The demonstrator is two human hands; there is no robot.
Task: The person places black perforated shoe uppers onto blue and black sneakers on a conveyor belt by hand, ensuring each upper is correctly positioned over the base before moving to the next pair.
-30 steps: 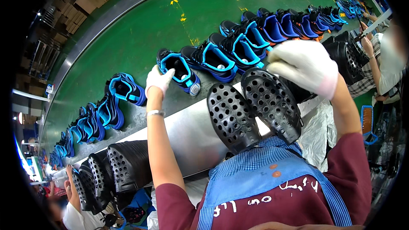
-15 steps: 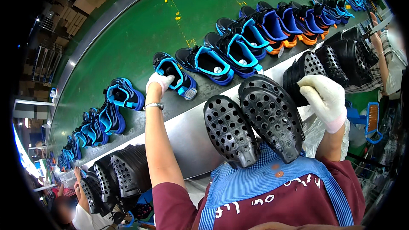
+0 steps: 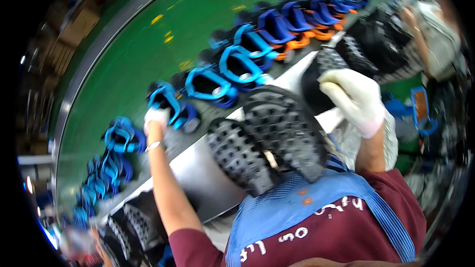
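My left hand (image 3: 157,117), in a white glove, is closed on the near left side of a black and blue sneaker (image 3: 170,103) on the green surface; blur hides its fingertips. My right hand (image 3: 352,100), also gloved, is raised at the right with fingers curled together; whatever they hold, if anything, does not show. It is nearest to a stack of black perforated shoe-shaped pieces (image 3: 332,60). Between my arms, against my blue apron (image 3: 292,207), stand more black perforated sole-shaped pieces (image 3: 284,118), side by side and overlapping.
Rows of blue sneakers (image 3: 210,85) run along the green surface (image 3: 123,69) to both sides, some with orange soles. A metal ledge (image 3: 208,173) lies before me. More black perforated pieces (image 3: 141,220) stand at lower left. Another person's arm (image 3: 415,34) is at far right.
The whole view has shifted and blurred, with the scene sliding left. My left hand stays at the same sneaker, now nearer its outer left side. My right hand keeps its curled shape.
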